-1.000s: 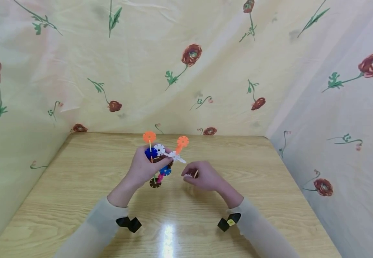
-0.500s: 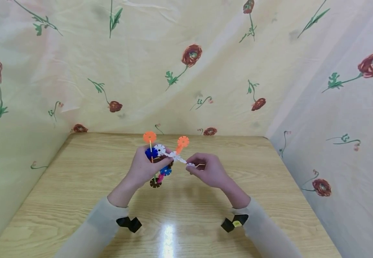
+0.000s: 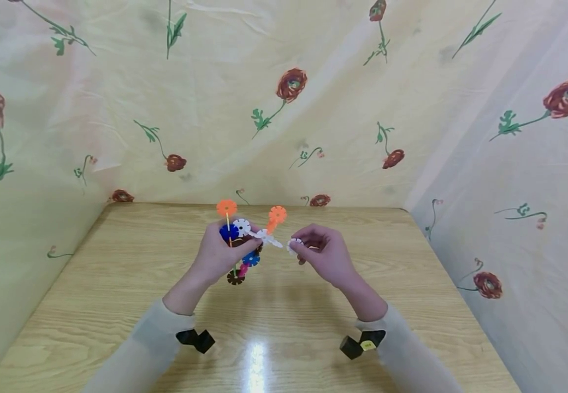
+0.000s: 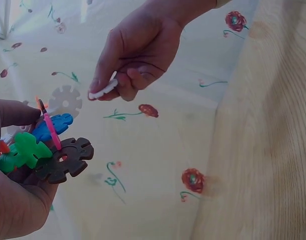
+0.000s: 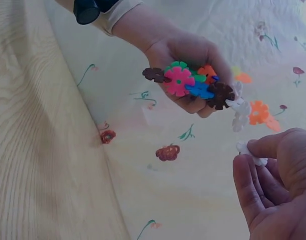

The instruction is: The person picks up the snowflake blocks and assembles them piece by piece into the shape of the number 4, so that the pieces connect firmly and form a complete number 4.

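My left hand [image 3: 215,254] grips a linked cluster of notched plastic snowflake discs above the table. Orange discs [image 3: 226,207] stick up from it, and a brown disc [image 4: 65,160] hangs at its lower end beside a green disc [image 4: 25,150]. A pink disc [image 5: 178,81] and a blue disc [image 5: 200,90] also show. At the cluster's right end is a white disc [image 4: 66,100]. Just right of it, across a small gap, my right hand [image 3: 325,254] pinches a loose white disc [image 3: 295,246] between thumb and fingers. My left palm hides part of the cluster.
Below both hands lies a wood-grain table [image 3: 284,327]. Its far edge meets a flower-printed cloth [image 3: 215,109], which also hangs along the left and right sides. Black wrist-worn devices [image 3: 195,340] sit on both cuffs.
My right hand has risen and shifted right, bringing its white disc up near the cluster's white end, then slightly away and turned to show its face. The left hand has barely moved.
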`<state>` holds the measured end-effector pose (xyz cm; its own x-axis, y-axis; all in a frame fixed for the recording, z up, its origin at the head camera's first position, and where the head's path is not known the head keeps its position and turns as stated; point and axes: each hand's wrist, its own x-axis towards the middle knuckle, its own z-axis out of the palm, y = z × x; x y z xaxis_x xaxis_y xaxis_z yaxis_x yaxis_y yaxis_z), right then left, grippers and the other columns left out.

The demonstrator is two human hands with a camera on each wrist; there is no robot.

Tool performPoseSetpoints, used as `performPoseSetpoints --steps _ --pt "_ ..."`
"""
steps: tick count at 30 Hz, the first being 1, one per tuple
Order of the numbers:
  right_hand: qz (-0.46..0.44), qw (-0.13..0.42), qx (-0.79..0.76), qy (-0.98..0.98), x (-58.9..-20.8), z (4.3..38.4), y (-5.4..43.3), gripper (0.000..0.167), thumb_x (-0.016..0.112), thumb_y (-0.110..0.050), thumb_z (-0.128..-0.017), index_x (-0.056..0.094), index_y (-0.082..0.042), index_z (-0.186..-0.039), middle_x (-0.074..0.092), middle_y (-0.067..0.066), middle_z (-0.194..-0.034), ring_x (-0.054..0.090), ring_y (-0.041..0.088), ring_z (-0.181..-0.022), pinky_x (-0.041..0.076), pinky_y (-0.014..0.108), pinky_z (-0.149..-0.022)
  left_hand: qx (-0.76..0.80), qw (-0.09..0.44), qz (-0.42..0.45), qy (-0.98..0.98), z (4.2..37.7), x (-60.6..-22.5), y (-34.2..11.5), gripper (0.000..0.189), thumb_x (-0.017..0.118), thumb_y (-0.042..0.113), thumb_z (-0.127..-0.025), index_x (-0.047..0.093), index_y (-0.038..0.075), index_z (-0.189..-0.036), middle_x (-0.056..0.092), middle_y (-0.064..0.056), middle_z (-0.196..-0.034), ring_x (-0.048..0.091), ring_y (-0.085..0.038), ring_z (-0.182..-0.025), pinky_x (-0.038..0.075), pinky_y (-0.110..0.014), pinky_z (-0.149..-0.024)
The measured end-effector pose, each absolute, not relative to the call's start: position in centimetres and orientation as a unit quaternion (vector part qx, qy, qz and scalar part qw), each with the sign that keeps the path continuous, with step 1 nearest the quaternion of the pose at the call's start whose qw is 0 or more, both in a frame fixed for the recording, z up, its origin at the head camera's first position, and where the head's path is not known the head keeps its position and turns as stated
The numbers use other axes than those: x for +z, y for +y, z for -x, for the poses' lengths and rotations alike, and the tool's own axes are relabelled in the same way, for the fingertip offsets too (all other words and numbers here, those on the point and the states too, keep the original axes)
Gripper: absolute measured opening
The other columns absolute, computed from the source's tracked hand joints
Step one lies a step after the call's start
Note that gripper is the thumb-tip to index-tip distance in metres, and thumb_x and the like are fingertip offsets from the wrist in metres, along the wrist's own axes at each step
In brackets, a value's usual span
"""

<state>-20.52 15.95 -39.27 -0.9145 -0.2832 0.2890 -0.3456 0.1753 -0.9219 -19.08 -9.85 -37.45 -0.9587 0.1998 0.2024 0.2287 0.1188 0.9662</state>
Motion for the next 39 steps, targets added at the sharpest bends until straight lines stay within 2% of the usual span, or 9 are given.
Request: performPoseSetpoints --steps 8,39 --pt "-0.22 -0.004 0.658 -0.72 -38.72 20.16 15.88 0.015 0.072 0.004 -0.098 0.069 0.011 -0.11 0.078 -0.003 -0.087 0.077 0.013 -0.072 0.068 0.037 -0.069 -0.646 0.01 0.138 -0.751 19.05 -37.2 -9.72 0.025 0.081 0.012 -0.094 0.074 0.005 -0.117 0.077 -0.014 -0.119 0.072 -0.03 -0.113 0.062 -0.048 -0.101" --pt "-0.239 -0.011 0.661 -0.711 -38.6 19.72 15.61 0.013 0.071 0.005 -0.098 0.068 0.011 -0.109 0.078 0.01 -0.091 0.078 0.013 -0.075 0.068 0.037 -0.072 -0.647 0.009 0.14 -0.75 19.29 -37.52 -9.48 0.026 0.081 0.014 -0.095 0.073 0.005 -0.119 0.076 -0.014 -0.12 0.072 -0.029 -0.114 0.062 -0.046 -0.101"
